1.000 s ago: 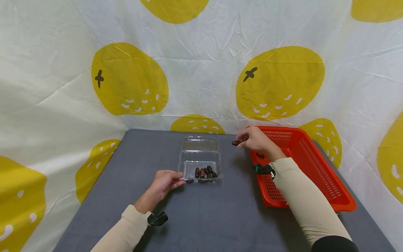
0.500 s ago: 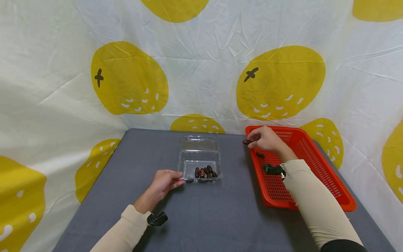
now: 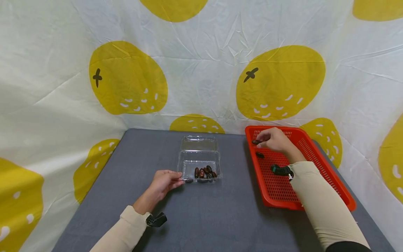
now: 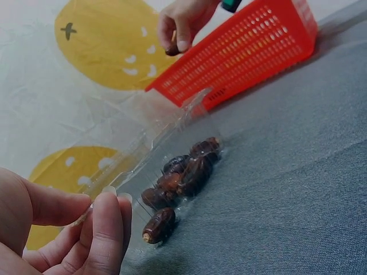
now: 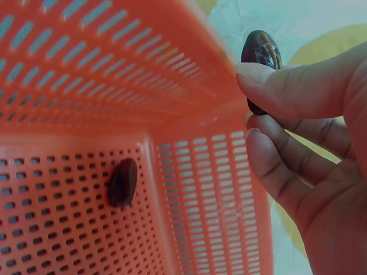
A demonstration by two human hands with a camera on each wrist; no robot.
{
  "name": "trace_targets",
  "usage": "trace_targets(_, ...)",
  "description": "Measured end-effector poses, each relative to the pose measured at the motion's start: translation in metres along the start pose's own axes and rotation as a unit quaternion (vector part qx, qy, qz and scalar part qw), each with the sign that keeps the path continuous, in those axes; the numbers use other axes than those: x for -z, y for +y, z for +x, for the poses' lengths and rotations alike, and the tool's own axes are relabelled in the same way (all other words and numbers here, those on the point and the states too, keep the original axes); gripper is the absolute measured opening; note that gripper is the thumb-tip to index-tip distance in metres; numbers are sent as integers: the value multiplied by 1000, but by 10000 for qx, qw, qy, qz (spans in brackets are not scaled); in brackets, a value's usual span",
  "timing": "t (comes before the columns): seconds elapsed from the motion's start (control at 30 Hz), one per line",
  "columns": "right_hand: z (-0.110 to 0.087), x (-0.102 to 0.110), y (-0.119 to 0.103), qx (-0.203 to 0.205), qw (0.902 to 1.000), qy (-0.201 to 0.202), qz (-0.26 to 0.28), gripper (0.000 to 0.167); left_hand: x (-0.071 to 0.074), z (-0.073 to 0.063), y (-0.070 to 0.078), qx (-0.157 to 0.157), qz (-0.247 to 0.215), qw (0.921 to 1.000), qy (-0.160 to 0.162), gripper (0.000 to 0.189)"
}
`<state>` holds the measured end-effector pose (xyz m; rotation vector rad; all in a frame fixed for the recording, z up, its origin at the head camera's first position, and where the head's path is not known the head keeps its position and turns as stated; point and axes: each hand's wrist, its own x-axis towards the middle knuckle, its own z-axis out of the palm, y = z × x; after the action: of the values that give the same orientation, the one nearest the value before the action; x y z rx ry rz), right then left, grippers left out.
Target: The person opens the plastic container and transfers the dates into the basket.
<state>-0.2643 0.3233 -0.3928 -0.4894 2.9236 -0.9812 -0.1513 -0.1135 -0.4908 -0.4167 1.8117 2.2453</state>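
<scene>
My left hand (image 3: 164, 182) pinches the near left corner of a clear plastic clamshell box (image 3: 199, 155), whose lid stands folded back. Several dark brown dates (image 4: 178, 177) lie in the box, bunched toward its near right side. Between thumb and fingers of my right hand (image 3: 274, 141) is a single date (image 5: 261, 51), held over the far left part of the red plastic basket (image 3: 267, 200). Another date (image 5: 123, 183) rests on the basket floor near its left wall, below my right hand.
The box and basket stand on a grey cloth-covered table (image 3: 220, 217), with a gap of bare cloth between them. Behind rises a white curtain (image 3: 201, 87) printed with big yellow fruit.
My right hand has moved to the right with its date, from beside the basket's left rim to over the basket. My left hand and the box stay put.
</scene>
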Motion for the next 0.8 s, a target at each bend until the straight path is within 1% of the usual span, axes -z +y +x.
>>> trace_targets(0.17, -3, 2, 9, -81, 9999, 16, -66, 18, 1, 1, 0, 22, 80, 10000, 33, 24)
trace_targets(0.4, -7, 4, 22, -221, 9997, 55, -68, 19, 0, 1, 0, 7, 92, 10000, 27, 24)
trace_targets(0.6, -8, 5, 34, -367, 9993, 81, -74, 18, 0, 1, -1, -23, 45, 10000, 17, 20)
trace_targets(0.8, -10, 4, 46, -485, 9987, 85, -149, 20, 0, 0, 0, -16, 76, 10000, 16, 22)
